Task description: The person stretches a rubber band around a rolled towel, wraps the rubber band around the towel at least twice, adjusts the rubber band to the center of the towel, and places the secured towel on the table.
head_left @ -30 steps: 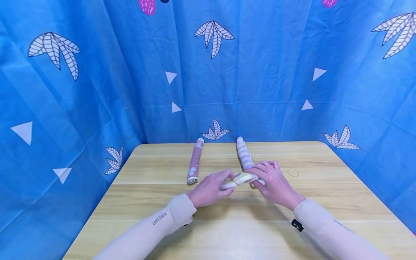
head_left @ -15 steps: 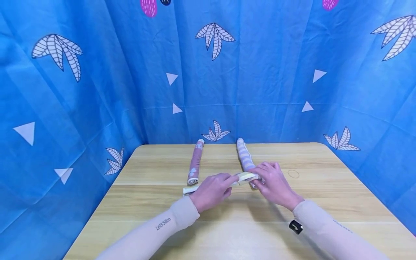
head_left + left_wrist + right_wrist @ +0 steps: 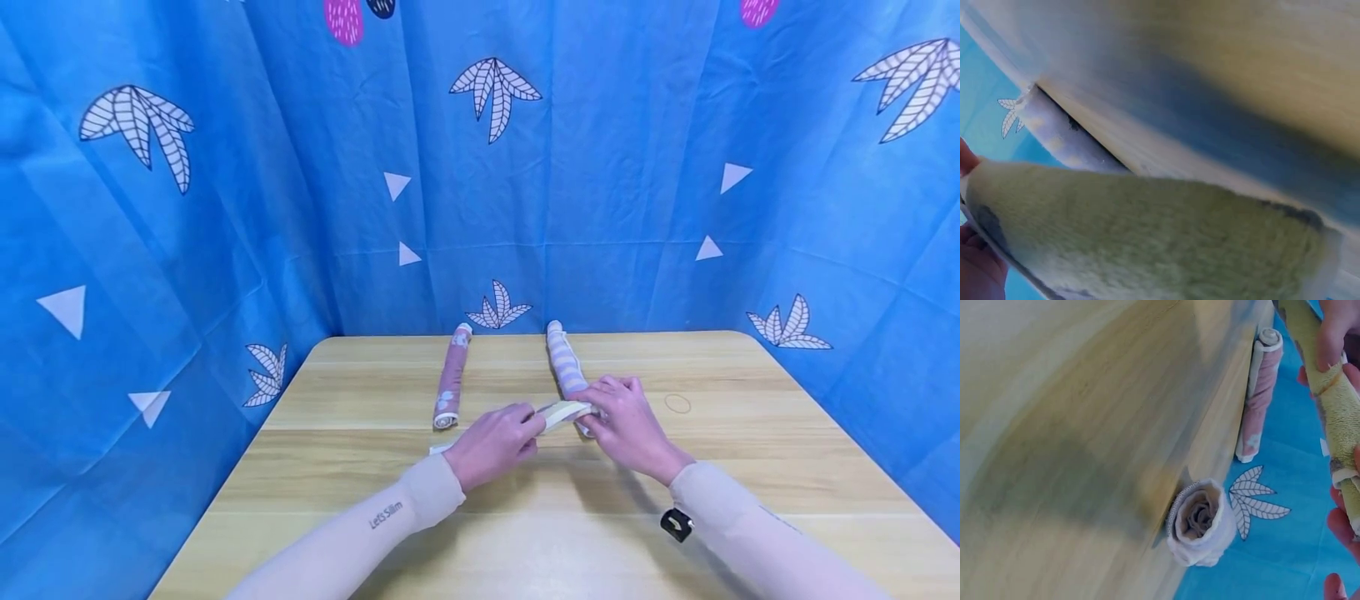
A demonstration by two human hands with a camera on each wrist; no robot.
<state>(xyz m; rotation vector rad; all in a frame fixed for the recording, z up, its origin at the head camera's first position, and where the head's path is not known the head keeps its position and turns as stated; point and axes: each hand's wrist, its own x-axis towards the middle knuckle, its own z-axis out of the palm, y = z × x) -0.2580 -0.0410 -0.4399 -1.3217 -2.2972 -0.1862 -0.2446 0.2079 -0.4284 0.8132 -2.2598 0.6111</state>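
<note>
A rolled yellow-green towel (image 3: 562, 414) is held above the table in both hands. My left hand (image 3: 495, 446) grips the roll near its middle, and the left end pokes out behind the knuckles. At the right part my right hand (image 3: 626, 421) pinches it between thumb and fingers. A thin brown rubber band (image 3: 1329, 384) circles the roll by the left thumb in the right wrist view. Across the left wrist view, the fuzzy towel roll (image 3: 1147, 231) fills the lower half. Behind the right hand lies a purple-striped rolled towel (image 3: 564, 362), its near end partly covered in the head view.
A pink rolled towel (image 3: 452, 379) with pale flowers lies at the back left of the wooden table (image 3: 337, 467). To the right of my right hand lies a loose thin ring (image 3: 677, 403), like a rubber band. A blue curtain (image 3: 622, 167) stands behind the table.
The left hand has shifted slightly right, its fingers curling further over the towel roll. The roll's left end now shows beyond that hand. The right hand has stayed nearly in place.
</note>
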